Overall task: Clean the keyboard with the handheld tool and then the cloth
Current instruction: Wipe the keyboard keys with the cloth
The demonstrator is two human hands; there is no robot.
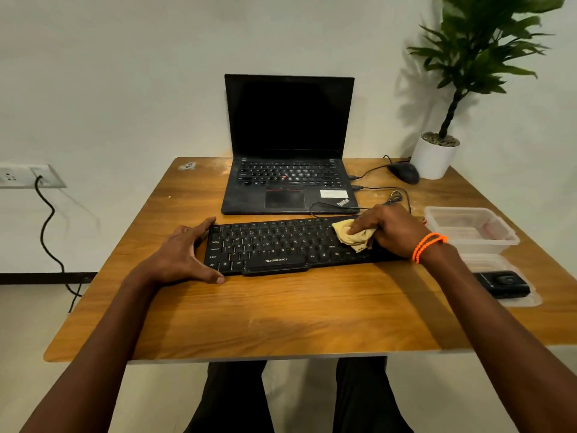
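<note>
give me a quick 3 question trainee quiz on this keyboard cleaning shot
1. True or false: the right hand presses the cloth on the keyboard.
2. What does the left hand do? A) steadies the keyboard's left end B) lifts the laptop C) holds the mouse
3. Fill in: the black handheld tool lies on a clear ____ at the table's right side.

Key: 1 true; 2 A; 3 lid

An office corner: an open black laptop [288, 145] on a wooden counter [249, 314], wired black mouse [404, 172], white-potted green plant [434, 157].

Orange bead bracelet [429, 246]; dark trousers [234, 398]
</note>
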